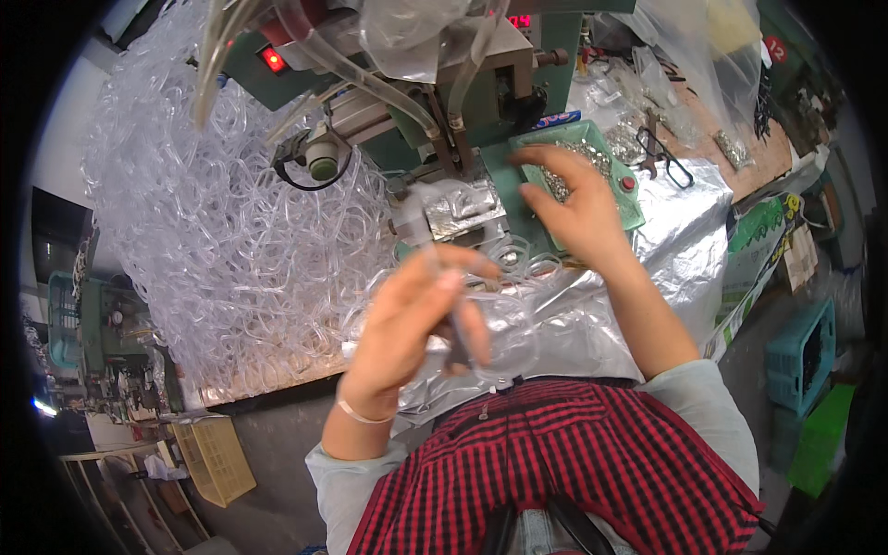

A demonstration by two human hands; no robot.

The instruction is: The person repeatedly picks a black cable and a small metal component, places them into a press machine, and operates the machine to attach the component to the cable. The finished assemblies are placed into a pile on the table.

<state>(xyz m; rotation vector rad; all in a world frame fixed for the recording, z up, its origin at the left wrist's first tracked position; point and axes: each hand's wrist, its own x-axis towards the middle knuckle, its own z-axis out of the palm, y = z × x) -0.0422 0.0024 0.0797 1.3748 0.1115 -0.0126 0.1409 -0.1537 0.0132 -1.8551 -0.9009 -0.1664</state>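
Note:
My left hand [406, 319] is in front of the bench machine, its fingers curled around a length of clear plastic tubing [531, 340]. Motion blurs both, and the tubing loops out to the right of my fingers. My right hand [583, 211] hovers over the near left side of a green tray [630, 208], thumb and fingers apart, with nothing seen between them. Small shiny metal parts [590, 156] lie heaped in that tray. Between my hands and the machine's metal jaws [454, 149] sits a foil-covered work block [461, 208].
A large heap of clear tubing [263, 263] covers the bench on the left. The green machine [555, 66] stands ahead, with a lit red switch [272, 60]. Right of the tray lie a wrench [650, 142] and black-handled scissors [673, 166]. Silver foil sheeting [676, 229] covers the bench's near edge.

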